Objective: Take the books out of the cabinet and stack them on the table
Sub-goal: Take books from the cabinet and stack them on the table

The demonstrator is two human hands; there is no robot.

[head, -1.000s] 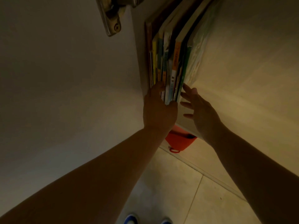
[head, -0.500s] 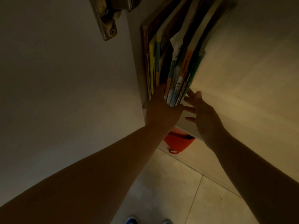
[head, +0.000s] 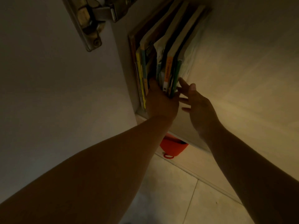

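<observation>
Left hand (head: 161, 102) grips several books (head: 168, 70) upright inside the cabinet (head: 123, 62); right hand (head: 199, 104), fingers spread, holds nothing (beside them). Risk: remaining books topple when support leaves.

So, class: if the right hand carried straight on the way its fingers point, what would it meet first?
Probably the pale cover of the rightmost book: the right hand points its straight fingers at it. Depth is unclear.

Row of thin, colourful-spined books (head: 168, 73) standing upright in pale cabinet (head: 226, 78) compartment, split by dark gap mid-row.
</observation>
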